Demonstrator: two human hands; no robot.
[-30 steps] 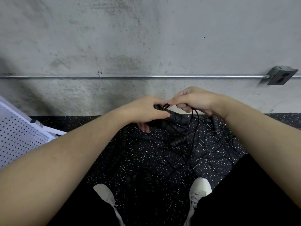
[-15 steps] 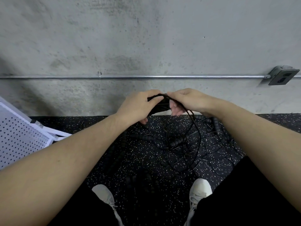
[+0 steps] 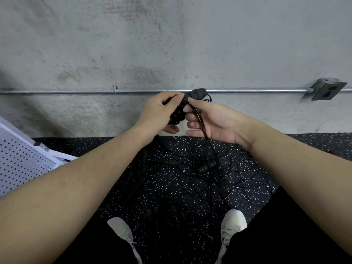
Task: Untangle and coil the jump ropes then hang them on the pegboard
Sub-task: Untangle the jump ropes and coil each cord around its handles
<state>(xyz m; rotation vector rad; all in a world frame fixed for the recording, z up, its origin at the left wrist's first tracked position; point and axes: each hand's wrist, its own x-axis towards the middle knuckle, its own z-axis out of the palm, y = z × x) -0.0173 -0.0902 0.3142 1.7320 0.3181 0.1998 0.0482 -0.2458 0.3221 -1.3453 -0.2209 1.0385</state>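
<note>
My left hand (image 3: 159,111) grips black jump rope handles (image 3: 196,93) raised in front of the wall; one foam handle end sticks out above my fingers. My right hand (image 3: 209,119) pinches a thin black cord (image 3: 202,122) next to the handles, and the cord runs down across my palm to the floor. A tangle of black ropes (image 3: 205,166), thin cords and beaded segments, lies on the speckled floor between my hands and feet. The white pegboard (image 3: 21,164) leans at the far left.
A concrete wall is close ahead with a metal conduit pipe (image 3: 76,91) and an outlet box (image 3: 328,89) at the right. The floor is black speckled rubber. My two white shoes (image 3: 233,221) stand near the rope tangle.
Both hands have lifted the handles higher, from just above the floor to the level of the pipe. The cord now hangs down through my right hand.
</note>
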